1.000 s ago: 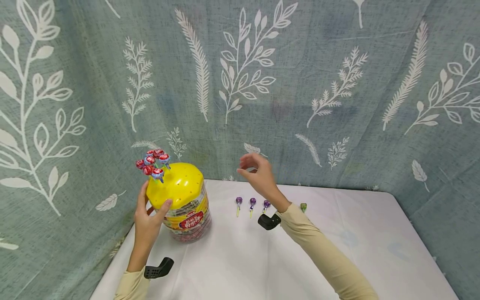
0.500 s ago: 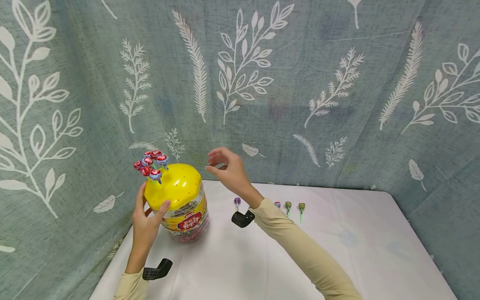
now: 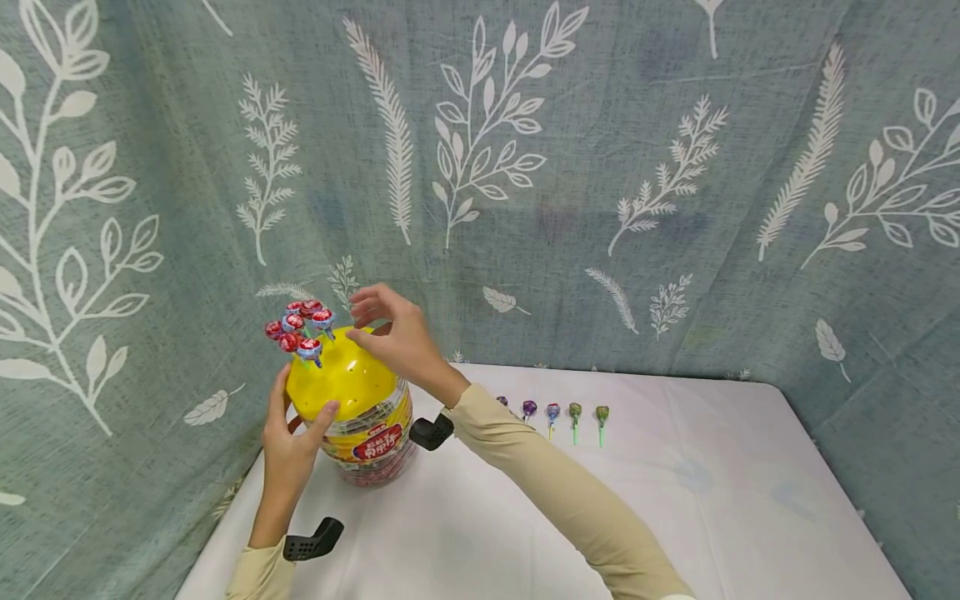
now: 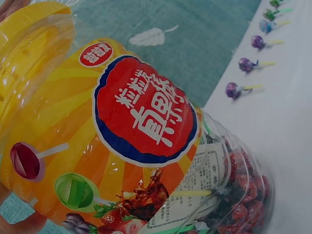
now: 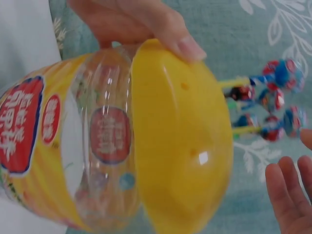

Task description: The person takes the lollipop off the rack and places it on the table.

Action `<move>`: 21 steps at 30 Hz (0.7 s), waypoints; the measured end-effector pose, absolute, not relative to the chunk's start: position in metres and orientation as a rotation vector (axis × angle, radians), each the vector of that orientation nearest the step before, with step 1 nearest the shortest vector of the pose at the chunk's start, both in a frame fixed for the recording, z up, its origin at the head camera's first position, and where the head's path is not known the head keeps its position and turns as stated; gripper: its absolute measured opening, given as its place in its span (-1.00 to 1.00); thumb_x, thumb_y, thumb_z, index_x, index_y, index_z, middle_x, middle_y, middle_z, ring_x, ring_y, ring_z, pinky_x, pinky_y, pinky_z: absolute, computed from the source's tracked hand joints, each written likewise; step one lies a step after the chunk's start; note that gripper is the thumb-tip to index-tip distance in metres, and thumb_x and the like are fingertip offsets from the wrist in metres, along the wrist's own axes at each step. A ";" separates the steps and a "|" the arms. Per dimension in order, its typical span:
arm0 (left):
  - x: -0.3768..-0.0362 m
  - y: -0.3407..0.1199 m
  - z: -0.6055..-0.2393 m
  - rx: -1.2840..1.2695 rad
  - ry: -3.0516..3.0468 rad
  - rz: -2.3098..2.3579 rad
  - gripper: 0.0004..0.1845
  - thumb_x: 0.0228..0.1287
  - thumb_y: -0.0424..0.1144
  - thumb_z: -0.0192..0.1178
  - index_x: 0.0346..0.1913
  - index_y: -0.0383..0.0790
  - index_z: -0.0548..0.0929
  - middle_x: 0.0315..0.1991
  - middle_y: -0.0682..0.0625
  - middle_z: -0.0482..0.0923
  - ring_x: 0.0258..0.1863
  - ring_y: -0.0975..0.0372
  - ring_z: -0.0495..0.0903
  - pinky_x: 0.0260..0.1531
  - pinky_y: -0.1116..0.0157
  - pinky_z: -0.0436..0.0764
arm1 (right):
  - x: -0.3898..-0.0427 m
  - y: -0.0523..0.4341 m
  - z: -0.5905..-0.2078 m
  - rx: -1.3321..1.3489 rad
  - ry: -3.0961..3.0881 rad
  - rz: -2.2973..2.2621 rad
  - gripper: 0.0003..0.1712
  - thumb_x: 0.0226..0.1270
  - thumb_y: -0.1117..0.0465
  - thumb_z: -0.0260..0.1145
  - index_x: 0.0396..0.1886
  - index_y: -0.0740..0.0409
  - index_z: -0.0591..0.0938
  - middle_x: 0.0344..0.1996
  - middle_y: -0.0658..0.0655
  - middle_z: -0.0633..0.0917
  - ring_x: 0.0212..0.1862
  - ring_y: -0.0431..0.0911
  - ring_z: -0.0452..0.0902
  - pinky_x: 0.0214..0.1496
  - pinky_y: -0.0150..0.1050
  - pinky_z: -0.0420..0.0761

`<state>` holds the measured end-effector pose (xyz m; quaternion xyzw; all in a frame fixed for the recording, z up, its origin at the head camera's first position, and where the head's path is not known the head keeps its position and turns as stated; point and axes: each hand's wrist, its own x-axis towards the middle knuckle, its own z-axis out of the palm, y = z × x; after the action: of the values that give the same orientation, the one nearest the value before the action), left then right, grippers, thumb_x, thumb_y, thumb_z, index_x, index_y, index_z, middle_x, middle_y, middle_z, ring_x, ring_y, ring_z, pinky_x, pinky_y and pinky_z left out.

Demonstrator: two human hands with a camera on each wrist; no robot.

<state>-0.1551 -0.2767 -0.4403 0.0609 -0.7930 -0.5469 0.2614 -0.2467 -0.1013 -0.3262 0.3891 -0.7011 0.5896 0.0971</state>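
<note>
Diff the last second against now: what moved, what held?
The right hand swept left from above the loose lollipops to over the yellow lid, empty, fingers loosely curled. The left hand kept its grip on the candy jar; the red lollipops in the lid stayed put.

The right hand (image 3: pixel 397 333) has swung left from above the loose lollipops (image 3: pixel 551 412) on the table to hover over the jar's yellow lid (image 3: pixel 341 379), beside the red lollipops (image 3: pixel 300 327).

My head view looks down at the candy jar (image 3: pixel 365 417); both wrist views sit close against it, sharing its label.
</note>
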 end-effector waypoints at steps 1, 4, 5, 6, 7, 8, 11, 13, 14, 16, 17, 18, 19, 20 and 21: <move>-0.156 -0.278 -0.442 0.164 -2.148 -1.476 -0.13 0.19 -0.20 0.28 0.47 0.21 0.02 0.42 0.12 0.11 0.36 0.20 0.10 0.17 -0.01 0.25 | -0.246 -0.106 -0.325 1.166 -2.082 1.727 -0.58 0.19 0.37 0.35 0.06 0.16 0.50 -0.18 0.10 0.62 -0.20 -0.18 0.58 -0.20 -0.43 0.57; -0.158 -0.279 -0.445 0.156 -2.145 -1.466 -0.13 0.20 -0.18 0.28 0.47 0.24 0.02 0.42 0.13 0.11 0.36 0.21 0.10 0.17 -0.03 0.25 | -0.244 -0.119 -0.325 1.220 -2.092 1.657 -0.53 0.19 0.38 0.34 0.10 0.16 0.47 -0.13 0.11 0.58 -0.19 -0.20 0.57 -0.18 -0.46 0.56; -0.158 -0.279 -0.446 0.149 -2.142 -1.468 -0.13 0.20 -0.18 0.28 0.47 0.24 0.02 0.42 0.13 0.11 0.36 0.20 0.10 0.17 -0.05 0.25 | -0.243 -0.124 -0.326 1.233 -2.095 1.626 -0.53 0.19 0.39 0.34 0.11 0.15 0.46 -0.11 0.11 0.56 -0.18 -0.21 0.56 -0.18 -0.46 0.56; -0.157 -0.279 -0.446 0.147 -2.139 -1.471 -0.14 0.20 -0.17 0.28 0.47 0.24 0.03 0.41 0.14 0.11 0.36 0.21 0.10 0.17 -0.06 0.25 | -0.242 -0.127 -0.327 1.243 -2.097 1.605 -0.53 0.19 0.41 0.32 0.10 0.16 0.46 -0.10 0.11 0.55 -0.19 -0.22 0.55 -0.18 -0.49 0.55; -0.157 -0.280 -0.446 0.144 -2.139 -1.472 -0.14 0.21 -0.17 0.28 0.47 0.24 0.02 0.41 0.14 0.11 0.36 0.20 0.10 0.17 -0.07 0.24 | -0.242 -0.131 -0.328 1.250 -2.099 1.575 -0.54 0.19 0.42 0.31 0.09 0.17 0.47 -0.09 0.11 0.54 -0.19 -0.23 0.54 -0.18 -0.50 0.54; -0.157 -0.280 -0.447 0.144 -2.138 -1.475 -0.14 0.20 -0.17 0.28 0.47 0.23 0.03 0.41 0.14 0.11 0.36 0.20 0.10 0.17 -0.07 0.24 | -0.242 -0.134 -0.329 1.255 -2.100 1.552 -0.55 0.19 0.44 0.30 0.09 0.17 0.47 -0.08 0.11 0.54 -0.19 -0.22 0.54 -0.17 -0.51 0.53; -0.157 -0.280 -0.447 0.145 -2.141 -1.483 -0.13 0.20 -0.17 0.28 0.48 0.18 0.02 0.42 0.13 0.11 0.36 0.19 0.10 0.18 -0.08 0.24 | -0.242 -0.139 -0.333 1.248 -2.091 1.514 -0.58 0.20 0.50 0.24 0.05 0.18 0.48 -0.06 0.09 0.56 -0.20 -0.20 0.54 -0.14 -0.51 0.52; -0.157 -0.280 -0.447 0.149 -2.144 -1.484 -0.12 0.20 -0.18 0.28 0.48 0.16 0.02 0.42 0.13 0.11 0.36 0.19 0.10 0.18 -0.06 0.24 | -0.243 -0.140 -0.336 1.234 -2.083 1.493 -0.58 0.20 0.53 0.20 0.04 0.17 0.48 -0.05 0.08 0.58 -0.21 -0.20 0.55 -0.13 -0.53 0.51; -0.157 -0.279 -0.447 0.152 -2.146 -1.484 -0.12 0.19 -0.19 0.29 0.48 0.16 0.02 0.42 0.13 0.10 0.36 0.19 0.10 0.18 -0.06 0.24 | -0.244 -0.141 -0.336 1.229 -2.076 1.492 -0.58 0.20 0.54 0.18 0.03 0.17 0.48 -0.06 0.08 0.59 -0.22 -0.20 0.55 -0.13 -0.53 0.51; -0.157 -0.279 -0.445 0.157 -2.149 -1.483 -0.12 0.19 -0.20 0.29 0.48 0.17 0.02 0.42 0.12 0.10 0.36 0.19 0.10 0.18 -0.05 0.24 | -0.245 -0.141 -0.337 1.224 -2.053 1.494 -0.60 0.21 0.57 0.15 0.01 0.18 0.48 -0.09 0.10 0.60 -0.25 -0.19 0.56 -0.15 -0.52 0.51; -0.156 -0.278 -0.444 0.158 -2.149 -1.483 -0.12 0.19 -0.20 0.29 0.48 0.16 0.02 0.42 0.11 0.10 0.36 0.18 0.10 0.18 -0.05 0.24 | -0.246 -0.141 -0.336 1.219 -2.048 1.486 -0.61 0.21 0.57 0.14 0.00 0.18 0.49 -0.11 0.10 0.61 -0.26 -0.21 0.56 -0.15 -0.54 0.51; -0.156 -0.277 -0.442 0.160 -2.149 -1.484 -0.12 0.19 -0.21 0.29 0.48 0.14 0.02 0.42 0.10 0.10 0.36 0.17 0.10 0.18 -0.06 0.24 | -0.246 -0.141 -0.336 1.217 -2.041 1.482 -0.62 0.22 0.57 0.14 -0.02 0.18 0.49 -0.15 0.10 0.62 -0.28 -0.21 0.56 -0.17 -0.54 0.50; -0.155 -0.276 -0.440 0.162 -2.150 -1.485 -0.12 0.19 -0.21 0.29 0.48 0.13 0.03 0.43 0.08 0.10 0.37 0.16 0.09 0.18 -0.07 0.23 | -0.247 -0.141 -0.335 1.214 -2.032 1.479 -0.64 0.22 0.56 0.14 -0.03 0.18 0.49 -0.18 0.10 0.63 -0.29 -0.22 0.56 -0.17 -0.54 0.51; -0.155 -0.276 -0.439 0.164 -2.151 -1.486 -0.12 0.19 -0.22 0.28 0.49 0.11 0.02 0.43 0.06 0.10 0.37 0.14 0.09 0.19 -0.08 0.23 | -0.247 -0.142 -0.334 1.213 -2.018 1.487 -0.66 0.23 0.56 0.15 -0.04 0.19 0.49 -0.21 0.11 0.63 -0.30 -0.22 0.56 -0.18 -0.54 0.51; -0.154 -0.275 -0.437 0.164 -2.150 -1.489 -0.12 0.19 -0.22 0.28 0.49 0.10 0.02 0.43 0.05 0.10 0.37 0.13 0.09 0.19 -0.09 0.22 | -0.247 -0.142 -0.332 1.211 -2.006 1.493 -0.67 0.23 0.55 0.15 -0.05 0.20 0.49 -0.25 0.12 0.63 -0.32 -0.22 0.57 -0.20 -0.54 0.52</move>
<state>-0.1544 -0.2749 -0.4373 0.0604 -0.7928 -0.5491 0.2575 -0.2472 -0.1417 -0.3322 0.4286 -0.7101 0.5286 0.1806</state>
